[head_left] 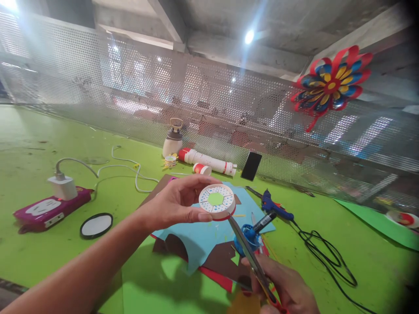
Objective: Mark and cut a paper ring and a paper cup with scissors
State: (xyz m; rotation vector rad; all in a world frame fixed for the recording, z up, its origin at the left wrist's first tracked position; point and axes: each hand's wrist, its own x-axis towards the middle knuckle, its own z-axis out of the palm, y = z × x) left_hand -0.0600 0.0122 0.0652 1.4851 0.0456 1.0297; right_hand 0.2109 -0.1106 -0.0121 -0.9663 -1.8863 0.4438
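Left hand: my left hand (175, 204) is raised above the table, thumb below and fingers (199, 180) curled over the top, pinching a round white paper cup (217, 201) turned so that I look at its bottom, which carries a green hexagon and dotted segments, with a red band at its lower edge.

Right hand: my right hand (288, 288) sits low at the bottom of the view, closed around the red handles of a pair of metal scissors (250, 255); the fingers are wrapped, not spread.

Blades: they run up and to the left and their tips touch the cup at its red rim (I cannot tell how far apart they stand).

Step in hand: I judge this as the start of a cut into the cup's rim, with the cup steadied for the blades.

Next move calls for: a firm pinch on the cup, the blades kept square to the rim, and the left fingertips held clear of the tips.

Cup's place: in the air, just above a light blue paper sheet (199, 237) lying over brown and red sheets.

Table: a bright green tabletop (39, 139), with a blue glue gun (274, 206) and its black cord to the right.

Further left: a round black-rimmed mirror (96, 225) and a magenta power strip (49, 210) with a white charger.

Back fence: a lying stack of white and red cups (209, 162), a dark phone (251, 165) and a red, blue and yellow paper flower (331, 83).
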